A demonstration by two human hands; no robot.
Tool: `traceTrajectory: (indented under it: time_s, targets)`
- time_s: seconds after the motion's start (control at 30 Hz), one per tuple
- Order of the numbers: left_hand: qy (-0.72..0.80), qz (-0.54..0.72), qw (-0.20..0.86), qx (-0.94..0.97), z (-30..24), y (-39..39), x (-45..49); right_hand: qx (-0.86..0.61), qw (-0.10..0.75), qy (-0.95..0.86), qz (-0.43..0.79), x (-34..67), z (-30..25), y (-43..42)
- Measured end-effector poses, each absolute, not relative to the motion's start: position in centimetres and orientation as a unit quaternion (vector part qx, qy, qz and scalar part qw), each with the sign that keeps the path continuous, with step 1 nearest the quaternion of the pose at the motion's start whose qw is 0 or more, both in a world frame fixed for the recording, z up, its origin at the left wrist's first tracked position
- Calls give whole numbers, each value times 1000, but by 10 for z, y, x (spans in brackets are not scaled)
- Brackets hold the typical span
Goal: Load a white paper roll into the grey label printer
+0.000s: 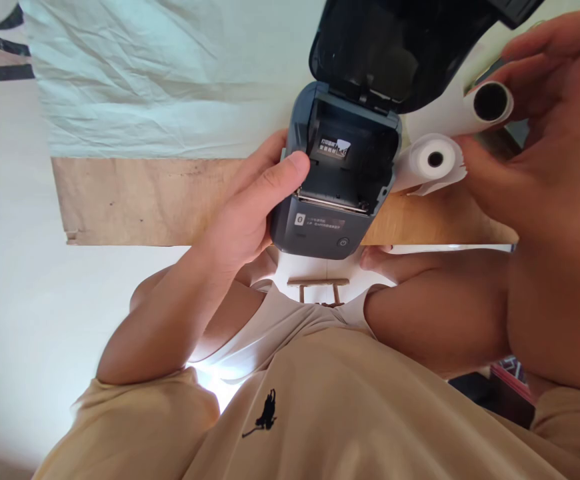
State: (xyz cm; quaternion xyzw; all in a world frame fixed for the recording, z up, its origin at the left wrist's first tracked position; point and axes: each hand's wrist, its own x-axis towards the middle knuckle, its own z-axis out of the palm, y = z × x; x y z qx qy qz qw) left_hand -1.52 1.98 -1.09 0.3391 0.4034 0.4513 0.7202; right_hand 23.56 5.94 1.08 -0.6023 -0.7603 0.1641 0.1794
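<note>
My left hand [260, 193] grips the side of a dark portable label printer [315, 233], thumb on its edge. The printer's black lid [370, 47] stands raised, and its paper bay shows a small printed sticker [334, 147] inside; no roll sits in there. Two white paper rolls are just right of the printer: a wider one with a dark core [443, 117] and a narrower one with a loose paper end [420, 160]. Curved around the wider roll, my right hand [545, 113] has its thumb against the narrower roll; its fingertips are partly hidden behind the rolls.
A wooden tabletop [120, 200] has a pale green cloth [160, 73] over its far part. Below the table edge are my bare legs and a small wooden stool [318, 283]. A dark red patterned object [513, 387] shows at lower right. Black curved shapes [0, 40] are at top left.
</note>
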Motion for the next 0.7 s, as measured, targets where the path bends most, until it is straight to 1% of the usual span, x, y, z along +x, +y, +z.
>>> traceTrajectory:
  time_s: [0.13,0.2,0.33,0.47,0.53,0.7]
  targets:
    - [399,462,722,327,-11,19,-14,-577,153,-794,118,236,9,61]
    - [399,468,722,317,-9,19,-13,-578,157,-794,100,236,7,61]
    - [403,456,734,302,-4,17,-12,-578,155,-790,131,236,7,62]
    - [402,472,722,307,-5,17,-12,-558,154,-812,78,237,7,62]
    - [395,481,717,315,-8,18,-12,-560,167,-807,88,237,7,61]
    - [382,472,721,334,-14,17,-15,-573,153,-800,90,236,6,59]
